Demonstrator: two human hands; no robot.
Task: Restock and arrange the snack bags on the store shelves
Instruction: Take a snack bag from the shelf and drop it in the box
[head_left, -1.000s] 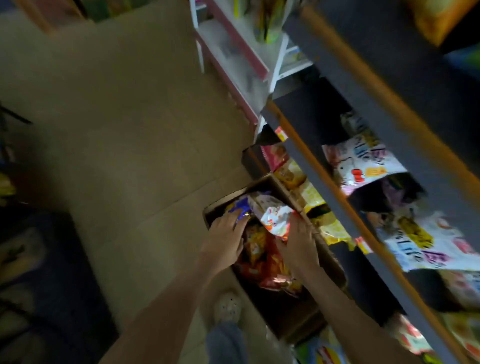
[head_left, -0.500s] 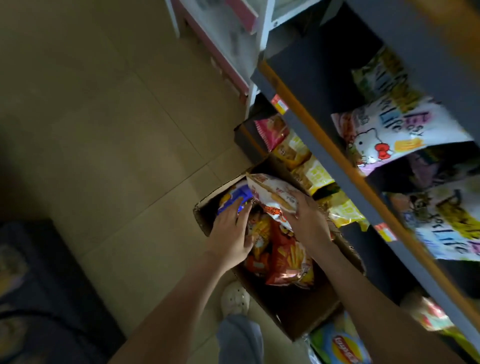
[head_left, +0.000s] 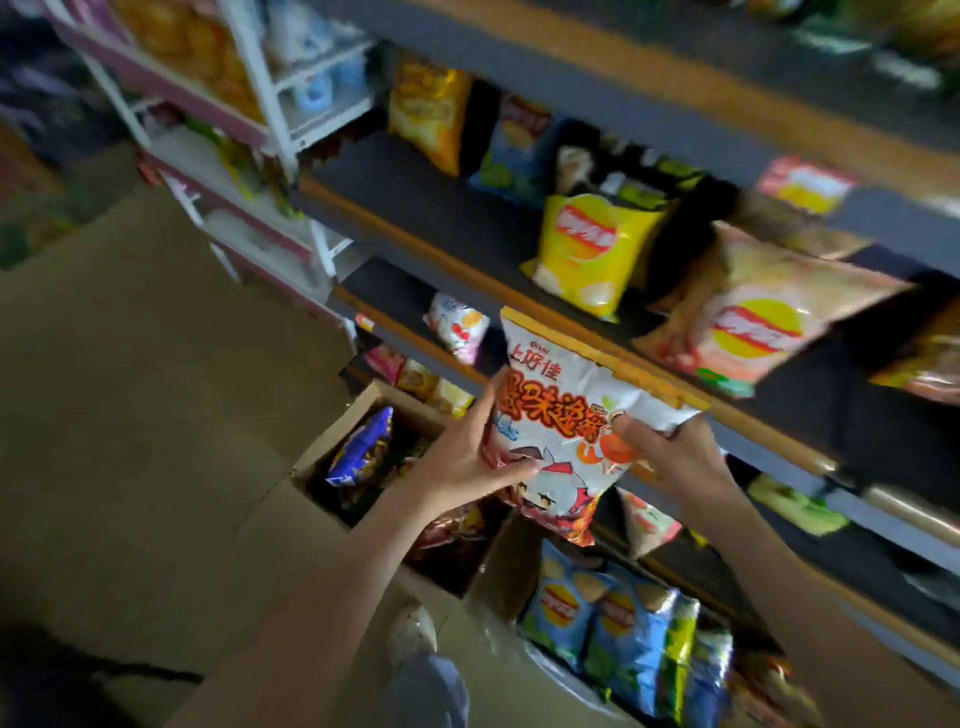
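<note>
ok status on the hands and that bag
Left hand, right hand both grip white red-lettered snack bag. Bag up at orange-trimmed shelf edge, above cardboard box. Nothing blocking.

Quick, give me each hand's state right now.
Left hand: holding the white snack bag by its left edge.
Right hand: holding the same bag's right side.

Head camera, sole view: looking forward and down, sitting near left hand (head_left: 462, 457) and right hand (head_left: 675, 457) gripping snack bag (head_left: 566, 415); shelves (head_left: 415, 208) running 12 to 4 o'clock, floor (head_left: 156, 389) lying at 9 o'clock.
</note>
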